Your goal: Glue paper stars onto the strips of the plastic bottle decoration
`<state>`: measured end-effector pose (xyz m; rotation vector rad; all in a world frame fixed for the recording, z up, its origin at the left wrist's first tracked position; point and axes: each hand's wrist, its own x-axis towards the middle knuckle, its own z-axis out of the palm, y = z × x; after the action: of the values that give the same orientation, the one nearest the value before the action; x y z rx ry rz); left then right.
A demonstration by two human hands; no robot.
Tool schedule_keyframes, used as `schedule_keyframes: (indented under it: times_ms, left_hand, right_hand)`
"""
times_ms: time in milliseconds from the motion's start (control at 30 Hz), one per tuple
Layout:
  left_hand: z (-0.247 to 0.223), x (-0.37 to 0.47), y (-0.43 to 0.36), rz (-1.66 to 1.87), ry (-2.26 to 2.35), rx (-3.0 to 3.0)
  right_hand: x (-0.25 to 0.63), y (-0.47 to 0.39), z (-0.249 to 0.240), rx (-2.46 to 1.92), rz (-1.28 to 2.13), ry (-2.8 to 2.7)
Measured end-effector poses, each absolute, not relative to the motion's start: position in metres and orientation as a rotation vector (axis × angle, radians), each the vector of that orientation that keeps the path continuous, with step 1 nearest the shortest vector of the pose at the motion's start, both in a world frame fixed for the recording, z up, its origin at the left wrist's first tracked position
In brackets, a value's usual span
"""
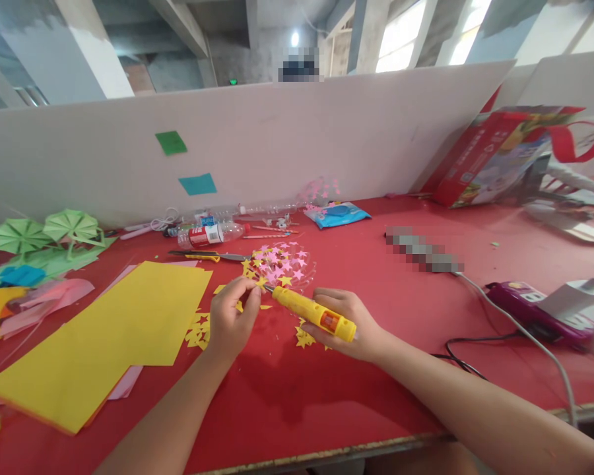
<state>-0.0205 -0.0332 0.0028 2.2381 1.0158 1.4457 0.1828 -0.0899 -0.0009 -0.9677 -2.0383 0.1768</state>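
Observation:
My right hand (349, 323) is wrapped round a yellow glue gun (304, 309), whose metal tip points left. At that tip, my left hand (235, 310) pinches a small yellow paper star (261, 282). Just beyond my hands lies a clear, round-looking piece covered with pink stars (280, 262), with some yellow stars at its edge. Loose yellow stars (304, 334) lie beneath my right hand, and more yellow cutouts (198, 330) are left of my left hand.
Yellow paper sheets (143, 316) cover the left of the red table (287, 409). Behind are scissors (208, 256), a plastic bottle (210, 234) and a blue packet (339, 214). Green folded paper (72, 226) stands at the left; a purple power strip (539, 313) and cables lie right.

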Motion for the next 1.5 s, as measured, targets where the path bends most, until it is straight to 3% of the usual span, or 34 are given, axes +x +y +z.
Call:
schedule_keyframes:
  times_ms: [1500]
  left_hand:
    - [0.004, -0.0186, -0.0357, 1.439, 1.02, 2.268]
  right_hand:
    - [0.1849, -0.0882, -0.0063, -1.033, 0.109, -2.102]
